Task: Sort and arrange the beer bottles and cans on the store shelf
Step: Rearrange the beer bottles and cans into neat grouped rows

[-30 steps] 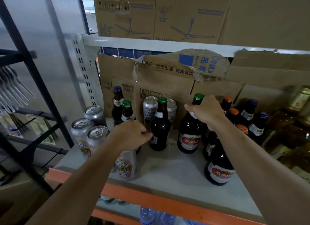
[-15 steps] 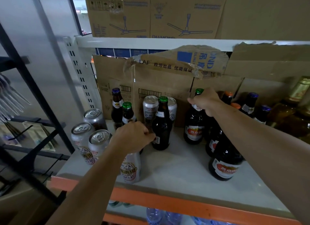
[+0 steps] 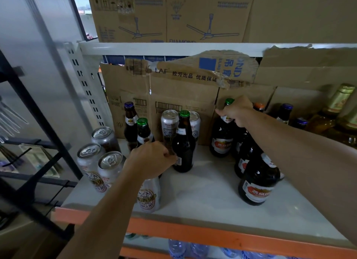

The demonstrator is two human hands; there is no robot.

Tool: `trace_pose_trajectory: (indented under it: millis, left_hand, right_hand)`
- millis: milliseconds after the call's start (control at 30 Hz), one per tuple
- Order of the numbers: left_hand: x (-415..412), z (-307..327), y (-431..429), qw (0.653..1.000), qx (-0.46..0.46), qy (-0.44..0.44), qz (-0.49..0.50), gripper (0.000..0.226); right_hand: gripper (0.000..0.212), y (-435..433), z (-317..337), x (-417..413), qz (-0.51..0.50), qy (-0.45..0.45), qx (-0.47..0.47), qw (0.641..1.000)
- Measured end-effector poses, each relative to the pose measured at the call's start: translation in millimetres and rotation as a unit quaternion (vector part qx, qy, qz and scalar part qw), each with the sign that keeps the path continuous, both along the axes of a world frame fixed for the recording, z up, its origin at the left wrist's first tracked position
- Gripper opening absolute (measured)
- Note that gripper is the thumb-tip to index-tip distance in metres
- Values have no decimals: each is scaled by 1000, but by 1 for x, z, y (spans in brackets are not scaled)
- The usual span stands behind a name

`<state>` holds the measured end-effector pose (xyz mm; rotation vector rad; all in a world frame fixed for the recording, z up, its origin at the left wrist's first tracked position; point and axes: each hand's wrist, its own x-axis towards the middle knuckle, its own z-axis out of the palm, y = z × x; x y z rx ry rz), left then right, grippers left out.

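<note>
1. The left hand (image 3: 152, 159) sits low over the front left of the shelf (image 3: 202, 199), its fingers (image 3: 170, 156) curled down around the top of a white can (image 3: 148, 197) that stands upright near the orange front edge; the can's top is hidden under the hand.
2. The right hand (image 3: 236, 112) reaches to the back of the shelf, its fingers pinched around the neck of a dark, green-capped bottle (image 3: 222, 141) with a red label, which stands upright against the cardboard box (image 3: 164, 96).
3. Left of the held can, three more cans (image 3: 110, 164) stand close together at the shelf's left end.
4. Behind the left hand stand a blue-capped bottle (image 3: 129, 121) and a shorter green-capped one (image 3: 143, 132). Just right of the hand is a tall dark bottle (image 3: 183, 142) with a green cap, with two silver cans (image 3: 170, 123) behind it.
5. Under the right forearm, more red-label bottles (image 3: 257, 183) run in a row from back to front.
6. Farther right at the back are blue-capped bottles (image 3: 285, 112) and amber bottles (image 3: 332, 115).
7. Boxes printed with ceiling fans (image 3: 170, 17) sit on the shelf above.
</note>
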<state>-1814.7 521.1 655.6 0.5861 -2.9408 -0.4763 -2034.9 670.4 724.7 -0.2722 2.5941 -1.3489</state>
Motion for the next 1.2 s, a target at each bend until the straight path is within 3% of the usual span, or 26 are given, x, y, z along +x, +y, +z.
trace_pose_trajectory:
  millis: [133,267,467,600,700,867,1200]
  left_hand:
    - [-1,-1,0,1000,-6,-1,5,50]
    - [-1,1,1,1000,4,7,12,51]
    - [-1,6,4,1000,20,-20,7,43]
    - [0,7,5,1000,17,-19,3,44]
    - [-1,4,5,1000,-3,-11,2,45]
    - [-3,-2,-1,1000,-13,-15,6,37]
    - [-4,1,3,999,-37,-11,-10,45]
  right_hand:
    - [50,-1,-5,-2,-2,-1,32,999]
    - [29,-2,-8,-4,-9,-8,47,999]
    - [28,0,-7,-3,-3,5,75,997]
    - [42,-4,-14,-15,-32,-14,34,999]
    - [42,-2,-19,-18,-46,-16,35,998]
    - [64,2,-26,-17,-44,7,43,998]
    - [25,6,-36,-16,-56,12,-14,998]
